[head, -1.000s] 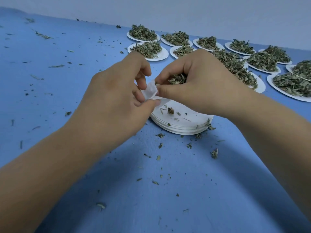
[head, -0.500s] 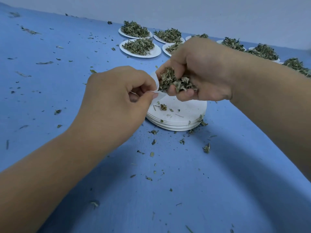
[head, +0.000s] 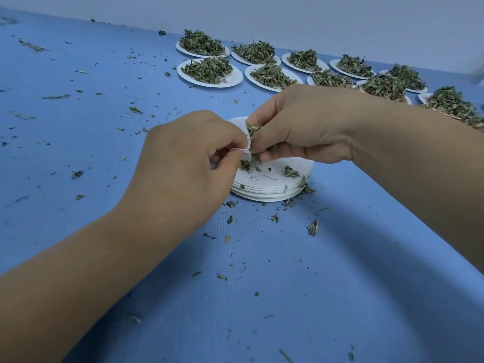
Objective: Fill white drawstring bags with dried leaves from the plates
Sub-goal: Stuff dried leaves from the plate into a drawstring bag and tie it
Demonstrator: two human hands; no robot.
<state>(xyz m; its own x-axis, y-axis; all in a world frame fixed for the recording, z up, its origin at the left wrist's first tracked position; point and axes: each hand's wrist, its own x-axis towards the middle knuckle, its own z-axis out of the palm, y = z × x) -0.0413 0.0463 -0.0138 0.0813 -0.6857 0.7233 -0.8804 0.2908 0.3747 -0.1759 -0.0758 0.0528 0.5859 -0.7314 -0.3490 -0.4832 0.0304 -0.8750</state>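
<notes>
Bag [head: 246, 146] sat pinched by its rim between thumb and fingers of the left hand [head: 188, 163], held just above the stack of empty plates [head: 277, 188]. Right hand [head: 301, 129], which half a second earlier showed a loose clump of leaves [head: 252, 128], had closed against the mouth, fingers curled round them, probably pushing them in. Filling was under way. Full plates [head: 209, 74] waited behind on the table [head: 340, 284].

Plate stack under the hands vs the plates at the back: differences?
The plate stack is several plates nested together; the back plates lie singly, in two rows. The stack's top carries only loose scraps; each back plate bears a full heap of dried leaves. Both are white, round and sit on the blue table.
</notes>
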